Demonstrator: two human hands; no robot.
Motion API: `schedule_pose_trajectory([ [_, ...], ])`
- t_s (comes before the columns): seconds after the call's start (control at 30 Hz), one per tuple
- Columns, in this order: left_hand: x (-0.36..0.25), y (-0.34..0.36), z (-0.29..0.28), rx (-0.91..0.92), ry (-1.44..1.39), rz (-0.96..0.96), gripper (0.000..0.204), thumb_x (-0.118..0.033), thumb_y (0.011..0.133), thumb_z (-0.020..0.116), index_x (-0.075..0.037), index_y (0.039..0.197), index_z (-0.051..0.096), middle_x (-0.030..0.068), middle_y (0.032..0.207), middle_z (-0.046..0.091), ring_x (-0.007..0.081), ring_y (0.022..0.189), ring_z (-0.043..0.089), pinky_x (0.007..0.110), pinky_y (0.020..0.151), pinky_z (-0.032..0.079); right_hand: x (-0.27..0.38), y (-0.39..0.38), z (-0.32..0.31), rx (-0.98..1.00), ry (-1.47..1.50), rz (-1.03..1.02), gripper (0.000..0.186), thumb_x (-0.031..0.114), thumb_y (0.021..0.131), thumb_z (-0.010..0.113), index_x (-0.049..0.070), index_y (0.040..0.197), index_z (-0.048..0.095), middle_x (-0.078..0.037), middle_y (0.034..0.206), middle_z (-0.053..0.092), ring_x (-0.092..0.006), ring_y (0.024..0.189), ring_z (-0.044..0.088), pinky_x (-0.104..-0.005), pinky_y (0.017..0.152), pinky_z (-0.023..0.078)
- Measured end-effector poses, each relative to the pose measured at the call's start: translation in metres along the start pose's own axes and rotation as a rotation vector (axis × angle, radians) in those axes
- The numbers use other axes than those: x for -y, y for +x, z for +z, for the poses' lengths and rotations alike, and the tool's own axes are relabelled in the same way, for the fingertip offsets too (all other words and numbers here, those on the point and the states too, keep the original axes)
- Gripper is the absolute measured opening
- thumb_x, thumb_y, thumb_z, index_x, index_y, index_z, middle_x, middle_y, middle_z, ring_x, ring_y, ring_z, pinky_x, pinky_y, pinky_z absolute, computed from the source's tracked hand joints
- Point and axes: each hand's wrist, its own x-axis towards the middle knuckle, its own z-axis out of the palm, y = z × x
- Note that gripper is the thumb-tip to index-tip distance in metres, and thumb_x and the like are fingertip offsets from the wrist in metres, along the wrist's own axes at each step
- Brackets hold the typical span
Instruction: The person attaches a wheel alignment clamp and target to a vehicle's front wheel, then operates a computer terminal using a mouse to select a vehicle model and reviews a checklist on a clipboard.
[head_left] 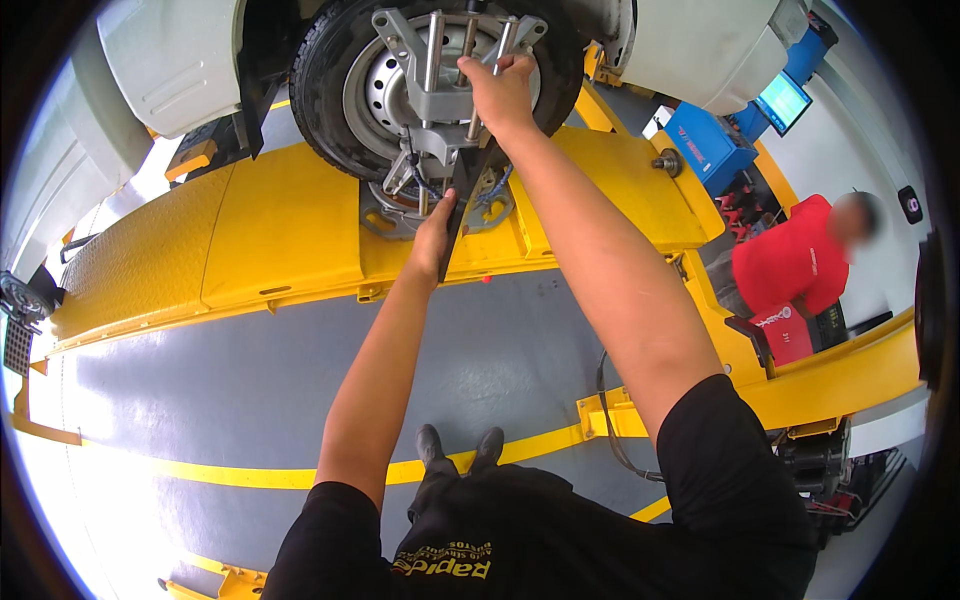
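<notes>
A metal wheel clamp (445, 106) with bright rods and bracket arms sits against the steel rim (366, 105) of a vehicle wheel, inside its black tyre (318, 115). My right hand (503, 98) reaches up to the clamp's right side, its fingers closed around an upright rod. Lower down, my left hand (434, 238) grips the edge of a flat black panel (459, 215), seen nearly edge-on below the clamp. What joins panel and clamp is partly hidden by my right wrist. Beneath the tyre lies a grey turning plate (384, 226).
The wheel stands on a yellow lift runway (285, 215) under a white vehicle (690, 45). At right are a blue machine (708, 148), a lit screen (783, 101) and a person in a red shirt (795, 260). A black cable (607, 420) hangs beside the yellow frame.
</notes>
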Motion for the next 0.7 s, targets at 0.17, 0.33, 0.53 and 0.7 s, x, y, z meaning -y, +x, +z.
schedule_pose_trajectory([
  [0.17, 0.002, 0.005, -0.006, 0.016, 0.042, 0.027, 0.045, -0.050, 0.096, 0.062, -0.009, 0.110, 0.069, 0.0029, 0.089, 0.065, 0.0144, 0.073, 0.057, 0.027, 0.069, 0.047, 0.008, -0.003, 0.004, -0.024, -0.067, 0.041, 0.065, 0.042, 0.077, 0.076, 0.000, 0.115, 0.042, -0.024, 0.111, 0.060, -0.0380, 0.105, 0.061, -0.0442, 0.093, 0.047],
  [0.33, 0.007, 0.010, -0.005, 0.012, 0.011, 0.005, 0.045, -0.052, 0.096, 0.061, -0.011, 0.114, 0.068, 0.0020, 0.092, 0.065, 0.0136, 0.077, 0.056, 0.027, 0.073, 0.047, 0.011, -0.005, 0.003, -0.059, -0.109, 0.055, 0.067, 0.043, 0.076, 0.075, 0.001, 0.116, 0.043, -0.023, 0.113, 0.060, -0.0379, 0.106, 0.061, -0.0447, 0.095, 0.047],
  [0.53, 0.015, 0.025, -0.015, 0.053, -0.002, -0.036, 0.048, -0.054, 0.098, 0.057, -0.010, 0.117, 0.067, 0.0004, 0.098, 0.064, 0.0133, 0.084, 0.055, 0.026, 0.078, 0.045, 0.018, -0.006, 0.002, -0.021, -0.082, 0.102, 0.065, 0.038, 0.073, 0.074, 0.000, 0.115, 0.042, -0.023, 0.111, 0.061, -0.0388, 0.106, 0.061, -0.0449, 0.095, 0.046],
  [0.7, 0.014, 0.022, -0.006, 0.057, 0.047, 0.001, 0.048, -0.049, 0.098, 0.055, -0.006, 0.118, 0.065, 0.0037, 0.097, 0.064, 0.0151, 0.084, 0.058, 0.028, 0.076, 0.047, 0.017, -0.002, 0.004, -0.072, -0.124, 0.095, 0.064, 0.038, 0.073, 0.074, 0.000, 0.114, 0.042, -0.024, 0.108, 0.061, -0.0397, 0.103, 0.062, -0.0454, 0.093, 0.047],
])
